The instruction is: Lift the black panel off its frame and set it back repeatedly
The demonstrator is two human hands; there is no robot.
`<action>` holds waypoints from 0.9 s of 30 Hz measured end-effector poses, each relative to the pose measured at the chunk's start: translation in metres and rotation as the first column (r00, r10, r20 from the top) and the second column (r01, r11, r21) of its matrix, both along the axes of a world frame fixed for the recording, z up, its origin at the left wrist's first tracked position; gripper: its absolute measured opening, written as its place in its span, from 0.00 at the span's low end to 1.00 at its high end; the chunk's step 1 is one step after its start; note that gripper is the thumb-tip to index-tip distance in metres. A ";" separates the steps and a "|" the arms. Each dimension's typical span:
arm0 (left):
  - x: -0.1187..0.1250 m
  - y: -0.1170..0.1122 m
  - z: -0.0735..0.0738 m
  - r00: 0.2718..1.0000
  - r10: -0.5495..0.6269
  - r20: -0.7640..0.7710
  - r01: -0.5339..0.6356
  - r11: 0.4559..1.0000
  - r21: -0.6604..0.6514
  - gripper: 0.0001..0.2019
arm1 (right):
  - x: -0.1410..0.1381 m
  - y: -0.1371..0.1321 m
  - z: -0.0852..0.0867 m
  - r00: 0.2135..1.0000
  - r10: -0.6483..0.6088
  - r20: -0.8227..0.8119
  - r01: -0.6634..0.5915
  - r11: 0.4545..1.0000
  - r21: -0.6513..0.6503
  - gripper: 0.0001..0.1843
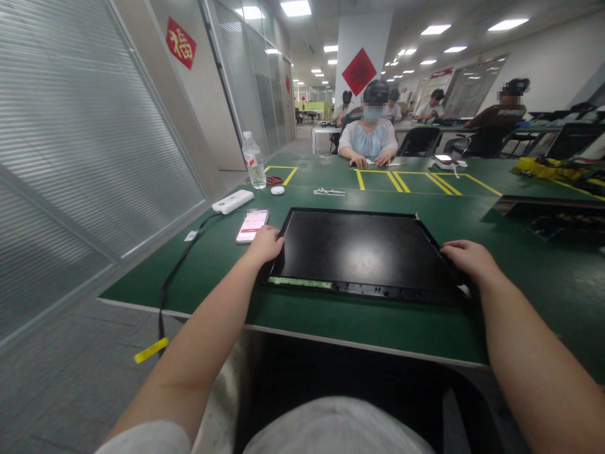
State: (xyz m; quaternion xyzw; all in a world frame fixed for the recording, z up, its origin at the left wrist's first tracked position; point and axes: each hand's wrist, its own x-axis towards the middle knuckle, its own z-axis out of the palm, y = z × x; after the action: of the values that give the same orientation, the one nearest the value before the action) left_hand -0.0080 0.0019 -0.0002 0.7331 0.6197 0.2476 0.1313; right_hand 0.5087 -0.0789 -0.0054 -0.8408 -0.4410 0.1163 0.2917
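While the left hand [267, 244] curls its fingers over the left edge of the black panel [363, 252], the right hand [467, 257] closes in the same way on the panel's right edge. The panel lies flat on the green tabletop [331, 318], close to the near rim. Just beside the left hand lies a lit phone [252, 225]. Beyond it are a white box [232, 202] with a black cable [177, 268] and a water bottle [254, 161]. Across the tabletop sits another person [371, 135].

Bright ceiling panels [295, 7] glare softly on the black panel [363, 252]; edges bend.
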 end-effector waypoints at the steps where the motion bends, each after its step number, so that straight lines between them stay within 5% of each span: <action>1: 0.000 0.000 0.000 1.000 -0.002 0.009 0.002 1.000 -0.003 0.05 | 0.001 0.001 -0.001 1.000 0.012 0.010 -0.012 1.000 -0.021 0.13; 12: 0.002 -0.002 0.003 0.959 0.053 0.278 -0.035 0.997 -0.071 0.05 | 0.003 0.004 -0.004 0.997 0.054 0.050 -0.051 0.996 -0.073 0.10; 19: 0.004 -0.005 0.012 0.808 0.238 0.539 -0.161 0.969 -0.186 0.19 | 0.006 0.006 -0.006 0.997 0.049 0.062 -0.043 0.995 -0.090 0.13; 27: 0.008 -0.006 0.017 0.651 0.310 0.693 -0.071 0.934 -0.351 0.28 | 0.001 0.004 -0.004 0.994 0.043 0.096 -0.030 0.991 -0.134 0.19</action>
State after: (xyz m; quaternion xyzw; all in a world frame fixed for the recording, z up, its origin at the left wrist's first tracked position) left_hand -0.0001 -0.0046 0.0166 0.4720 0.6170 0.4404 0.4501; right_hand 0.5093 -0.0751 -0.0095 -0.8547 -0.4615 0.1091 0.2111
